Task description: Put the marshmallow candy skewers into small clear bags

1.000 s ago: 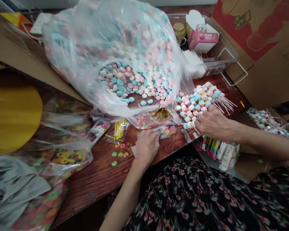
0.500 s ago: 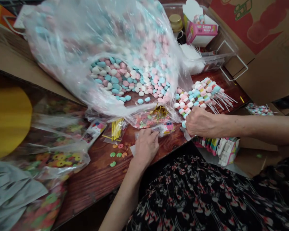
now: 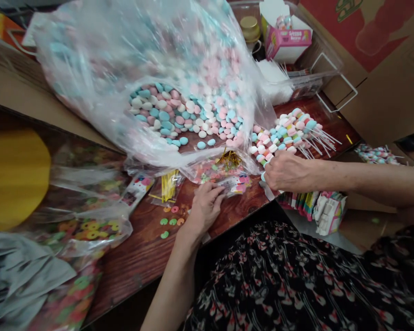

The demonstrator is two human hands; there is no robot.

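Candy skewers (image 3: 285, 135) look light and brittle — we'd hold the bare sticks (image 3: 321, 143); right grip (image 3: 285, 171) pinched narrow, left grip (image 3: 205, 207) spread on a cellophane packet (image 3: 235, 185).

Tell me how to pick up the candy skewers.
Grip the candy skewers by their bare white sticks, coming from the right: the sticks fan out there, free of candy, while the candy ends crowd against the right hand and the clear plastic bag.

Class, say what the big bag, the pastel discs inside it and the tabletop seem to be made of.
The big bag looks like thin clear plastic film: glossy, creased, see-through. The pastel discs are matte and chalky, probably pressed sugar candy. The tabletop looks like varnished wood, with reddish grain and a sheen; possibly laminate.
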